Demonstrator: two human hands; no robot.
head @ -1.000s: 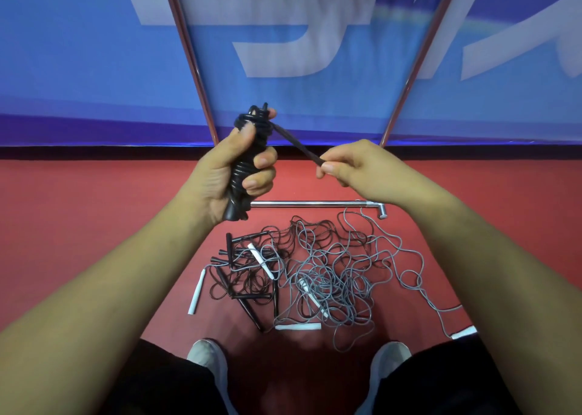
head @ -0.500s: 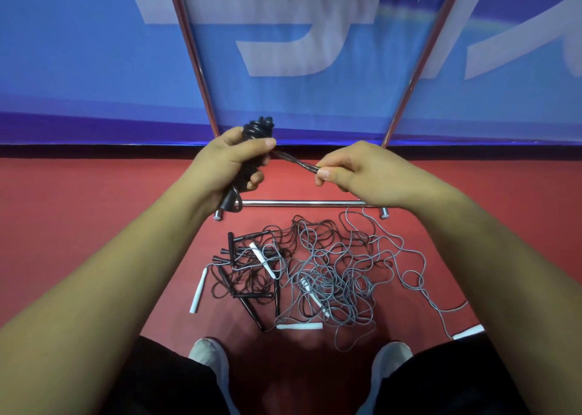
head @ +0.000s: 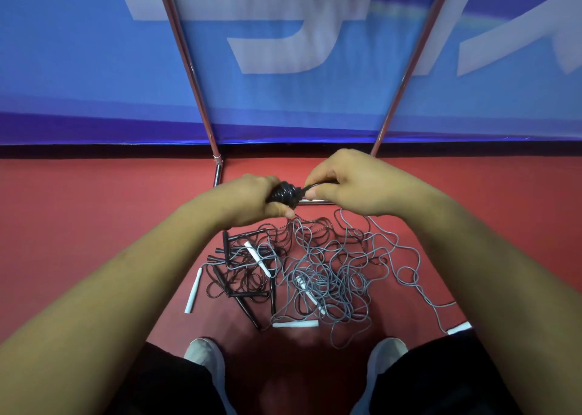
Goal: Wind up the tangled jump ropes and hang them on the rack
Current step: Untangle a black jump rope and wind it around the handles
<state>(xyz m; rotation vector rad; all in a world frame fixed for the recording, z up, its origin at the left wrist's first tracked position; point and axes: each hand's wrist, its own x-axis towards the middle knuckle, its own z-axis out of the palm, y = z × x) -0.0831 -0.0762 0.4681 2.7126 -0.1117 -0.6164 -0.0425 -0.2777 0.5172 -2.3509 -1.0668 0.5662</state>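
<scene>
My left hand grips a black jump rope wound in tight coils around its handles. My right hand pinches the loose black end of that rope right beside the bundle. Both hands hover above the rack's low crossbar. On the red floor below lies a tangle of grey ropes with white handles and black ropes with black handles. The rack's two slanted metal poles, one on the left and one on the right, rise ahead of me.
A blue banner stands behind the rack. My two shoes, the left one and the right one, sit at the near edge of the rope pile. One grey rope trails right to a white handle by my right leg.
Both hands have dropped lower and come together. The stretched rope end between them has shortened, and my right hand now sits close against the bundle.
</scene>
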